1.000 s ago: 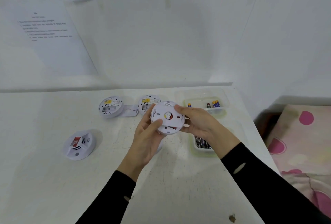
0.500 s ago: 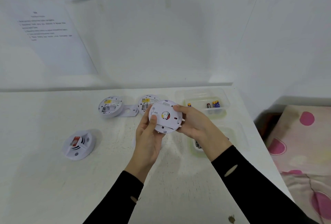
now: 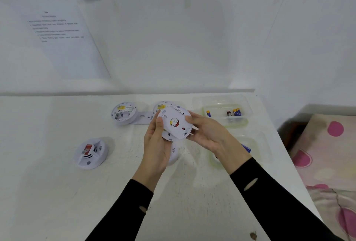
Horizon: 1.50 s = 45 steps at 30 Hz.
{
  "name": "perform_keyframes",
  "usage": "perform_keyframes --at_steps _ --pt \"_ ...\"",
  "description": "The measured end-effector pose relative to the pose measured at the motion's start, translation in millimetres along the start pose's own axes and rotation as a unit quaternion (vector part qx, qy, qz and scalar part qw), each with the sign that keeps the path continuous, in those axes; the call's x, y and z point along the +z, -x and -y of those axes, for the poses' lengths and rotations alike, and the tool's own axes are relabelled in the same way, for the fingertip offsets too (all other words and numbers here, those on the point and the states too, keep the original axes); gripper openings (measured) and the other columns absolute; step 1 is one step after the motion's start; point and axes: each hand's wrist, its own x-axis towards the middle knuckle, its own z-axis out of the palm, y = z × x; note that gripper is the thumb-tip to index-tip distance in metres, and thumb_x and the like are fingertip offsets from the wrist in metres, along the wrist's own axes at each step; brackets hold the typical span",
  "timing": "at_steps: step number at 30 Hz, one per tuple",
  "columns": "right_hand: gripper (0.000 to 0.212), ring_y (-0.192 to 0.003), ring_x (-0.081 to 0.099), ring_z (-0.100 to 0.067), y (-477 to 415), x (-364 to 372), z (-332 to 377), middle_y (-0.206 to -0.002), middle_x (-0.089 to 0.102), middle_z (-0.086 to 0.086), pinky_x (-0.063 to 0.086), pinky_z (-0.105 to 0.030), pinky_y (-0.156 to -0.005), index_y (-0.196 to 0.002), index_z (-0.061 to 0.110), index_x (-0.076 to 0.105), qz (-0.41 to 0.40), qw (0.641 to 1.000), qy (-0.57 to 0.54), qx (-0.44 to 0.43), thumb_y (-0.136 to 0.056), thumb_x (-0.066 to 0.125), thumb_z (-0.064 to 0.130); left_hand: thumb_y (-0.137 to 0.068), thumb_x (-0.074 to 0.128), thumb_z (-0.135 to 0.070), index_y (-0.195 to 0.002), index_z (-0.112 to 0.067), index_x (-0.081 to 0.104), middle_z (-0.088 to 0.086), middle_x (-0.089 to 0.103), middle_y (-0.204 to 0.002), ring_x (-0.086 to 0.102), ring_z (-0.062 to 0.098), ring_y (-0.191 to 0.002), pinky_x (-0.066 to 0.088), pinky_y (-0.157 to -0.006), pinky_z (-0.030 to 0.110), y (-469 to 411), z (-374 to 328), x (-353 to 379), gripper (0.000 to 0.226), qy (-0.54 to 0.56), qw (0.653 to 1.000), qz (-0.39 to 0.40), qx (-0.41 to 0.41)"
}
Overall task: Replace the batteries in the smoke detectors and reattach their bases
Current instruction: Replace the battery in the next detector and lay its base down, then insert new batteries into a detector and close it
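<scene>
Both my hands hold a white round smoke detector (image 3: 176, 123) above the table, its base plate facing me. My left hand (image 3: 156, 144) grips its left edge, thumb on the plate. My right hand (image 3: 208, 134) grips the right edge. An open detector (image 3: 124, 113) lies at the back left, and another (image 3: 162, 106) peeks out behind the held one. A loose flat base (image 3: 143, 118) lies between them. A closed detector (image 3: 90, 153) sits face up at the left. One more detector (image 3: 173, 153) is partly hidden under my left hand.
A clear tray (image 3: 223, 101) at the back right holds several batteries (image 3: 236, 112). A second clear tray (image 3: 258, 148) lies under my right wrist, a blue battery (image 3: 246, 147) showing in it. The table's right edge drops to a pink-dotted fabric (image 3: 327, 154). Wall behind.
Both hands turned the held detector slightly and lifted it a little toward the back. The right hand shifted along the rim. Objects on the table stayed put.
</scene>
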Motion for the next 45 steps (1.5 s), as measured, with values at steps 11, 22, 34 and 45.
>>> perform_keyframes --at_steps 11,22,34,45 --pt "0.045 -0.132 0.043 -0.006 -15.9 49.1 -50.1 -0.135 0.049 0.006 0.039 -0.021 -0.106 -0.107 0.027 0.063 0.101 0.875 0.366 -0.302 -0.088 0.054 -0.013 -0.104 0.04 -0.046 -0.131 -0.004 0.06 0.016 0.066 -0.128 0.066 0.03 -0.113 0.061 -0.081 0.034 -37.1 -110.3 -74.2 0.054 -0.187 0.962 -0.011 -0.198" --pt "0.039 -0.112 0.06 -0.005 -75.3 107.8 -102.0 -0.123 0.062 0.002 0.045 -0.01 -0.079 -0.105 0.028 0.061 -0.043 0.899 0.341 -0.272 -0.096 0.042 -0.006 -0.099 0.053 -0.008 -0.117 -0.005 0.067 0.012 0.072 -0.111 0.073 0.024 -0.089 0.061 -0.075 0.037 -56.1 -178.1 -177.4 0.023 -0.205 0.969 -0.035 -0.13" --pt "0.077 -0.117 0.042 -0.009 -152.2 143.0 -120.9 -0.114 0.052 0.005 0.034 -0.025 -0.098 -0.141 0.019 0.035 -0.116 0.864 0.452 -0.187 -0.078 0.079 0.017 -0.1 0.054 -0.009 -0.087 -0.005 0.056 0.014 0.063 -0.094 0.062 0.027 -0.086 0.057 -0.06 0.034 -119.8 -178.2 -241.9 0.014 -0.146 0.957 -0.227 -0.11" --pt "0.113 -0.139 0.03 -0.016 -177.0 143.4 -125.6 -0.153 0.027 0.003 0.032 -0.034 -0.113 -0.152 0.022 0.015 -0.102 0.837 0.5 -0.196 -0.066 0.088 0.03 -0.091 0.069 -0.035 -0.096 -0.006 0.066 0.011 0.073 -0.094 0.07 0.026 -0.082 0.044 -0.061 0.017 -130.2 -168.5 -278.7 0.029 -0.448 0.863 -0.234 -0.015"
